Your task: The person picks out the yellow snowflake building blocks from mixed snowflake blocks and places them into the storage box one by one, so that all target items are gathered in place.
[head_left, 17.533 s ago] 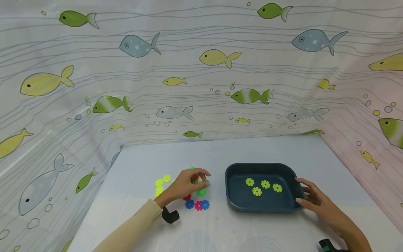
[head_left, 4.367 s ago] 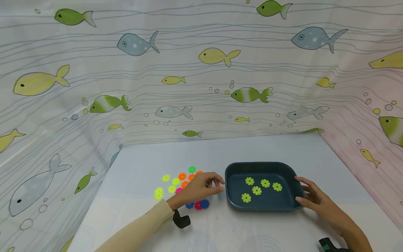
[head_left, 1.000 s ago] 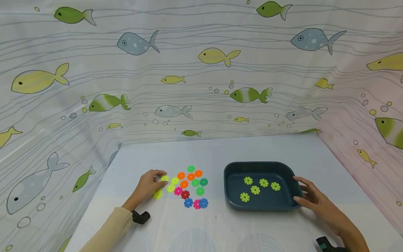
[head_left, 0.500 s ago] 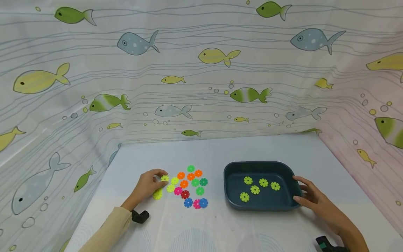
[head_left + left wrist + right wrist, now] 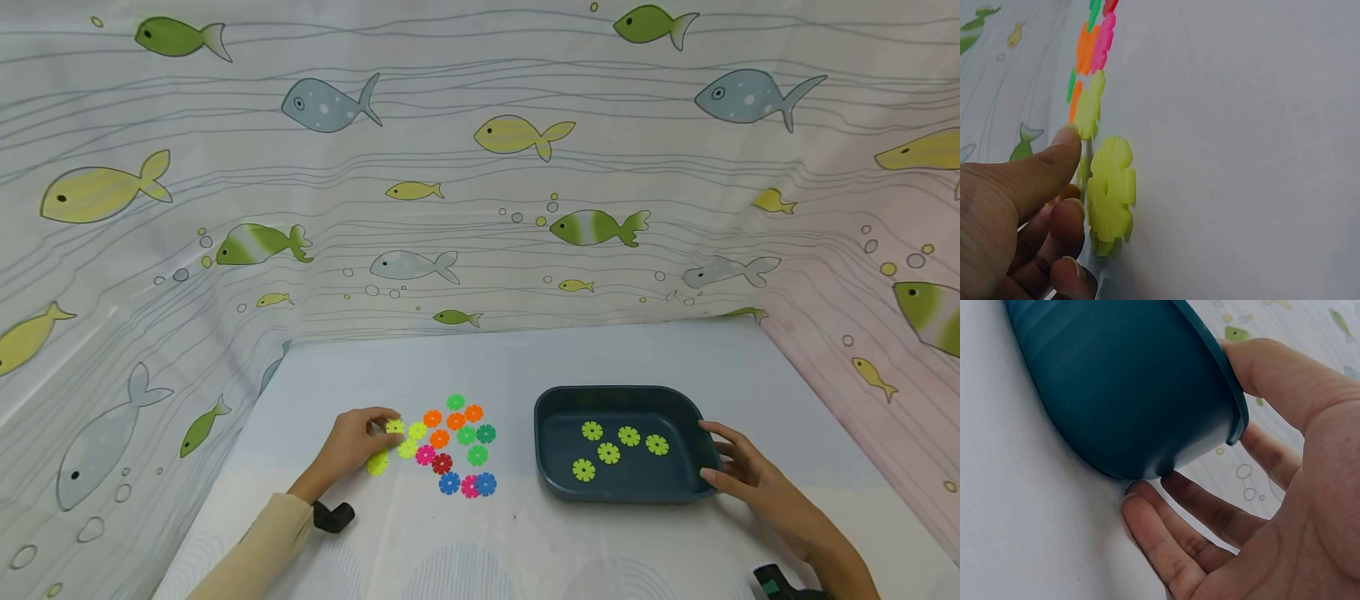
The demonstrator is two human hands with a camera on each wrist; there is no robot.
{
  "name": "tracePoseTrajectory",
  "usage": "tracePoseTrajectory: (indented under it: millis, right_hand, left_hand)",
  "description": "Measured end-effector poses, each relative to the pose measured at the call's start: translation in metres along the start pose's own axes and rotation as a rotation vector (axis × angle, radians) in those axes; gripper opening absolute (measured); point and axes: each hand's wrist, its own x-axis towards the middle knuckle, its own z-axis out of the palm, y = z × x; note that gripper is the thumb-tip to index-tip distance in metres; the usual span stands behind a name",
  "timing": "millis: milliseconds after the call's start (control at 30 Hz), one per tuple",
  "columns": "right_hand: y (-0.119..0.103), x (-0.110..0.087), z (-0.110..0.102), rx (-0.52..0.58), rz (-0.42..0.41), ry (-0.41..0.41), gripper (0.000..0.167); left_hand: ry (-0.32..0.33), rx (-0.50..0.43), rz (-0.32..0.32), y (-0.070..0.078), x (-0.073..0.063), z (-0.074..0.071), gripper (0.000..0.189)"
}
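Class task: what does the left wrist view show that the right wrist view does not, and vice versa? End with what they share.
Left wrist only: the left hand, yellow pieces beside its fingers, and farther pieces in orange, pink, green and red.

Right wrist only: the right hand, with its thumb at the rim of the dark blue-green tray, whose outer wall shows.

Both: the white tabletop and the fish-print backdrop.

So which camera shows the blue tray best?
The head view: it shows nearly all the blue tray and the five yellow flower-shaped pieces inside. The right wrist view shows only part of its outside; the left wrist view, none.
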Motion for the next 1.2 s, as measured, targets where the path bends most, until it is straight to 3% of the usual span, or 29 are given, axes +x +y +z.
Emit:
tracePoseTrajectory:
  millis: [333, 833, 1200]
  right_hand:
    - [0.003, 0.000, -0.001, -0.009, -0.019, 0.006, 0.075]
    - [0.004, 0.001, 0.000, -0.011, -0.016, 0.002, 0.076]
    - [0.003, 0.001, 0.000, -0.002, -0.023, -0.001, 0.075]
  left_hand:
    - [-0.005, 0.000, -0.013, 0.001, 0.001, -0.001, 0.038]
    - [0.061, -0.015, -0.006, 0.009, 0.001, -0.002, 0.039]
    - [0.025, -0.215, -0.033, 0.025, -0.001, -0.001, 0.037]
